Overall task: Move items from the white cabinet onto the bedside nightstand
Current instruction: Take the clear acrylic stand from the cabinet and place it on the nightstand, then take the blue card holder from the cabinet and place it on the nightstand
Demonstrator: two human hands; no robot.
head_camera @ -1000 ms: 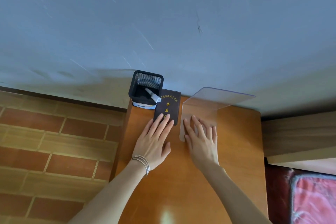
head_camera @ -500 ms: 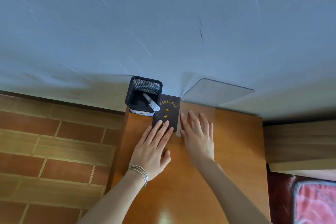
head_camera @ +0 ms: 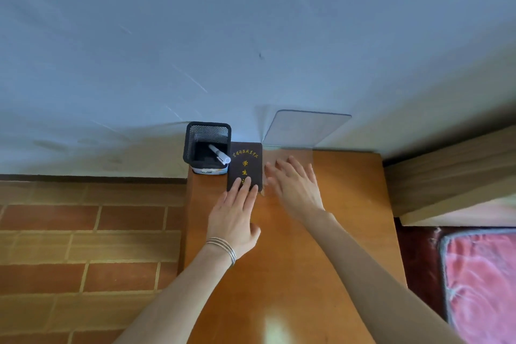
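three items on the wooden nightstand (head_camera: 349,232), ranged along its far edge against the pale wall (head_camera: 251,36), the task's goal surface. black mesh pen holder (head_camera: 208,142) at the far-left corner, white pen (head_camera: 219,154) leaning inside. dark booklet (head_camera: 245,165) with gold lettering lying flat, touching the holder's right side. clear l-shaped acrylic stand (head_camera: 307,128) just right of the booklet, upright panel flush to the wall, base flat on the wood.

left hand (head_camera: 236,218): fingers straight and together, tips resting on the booklet's near edge, clasping nothing; likely squaring the booklet against the holder. right hand (head_camera: 296,190): fingers extended and spread over the stand's base, nothing pinched; slightly blurred, firmness of contact hard to tell; probably seating the stand back against the wall to keep the panel vertical. thin bangles (head_camera: 223,248) at the left wrist.

brick-pattern floor (head_camera: 83,232) at left, red bedding (head_camera: 480,282) at lower right. white cabinet out of view.

judged stage: final tidying of items set down; flat, light pressure suited to sliding without tipping the stand.
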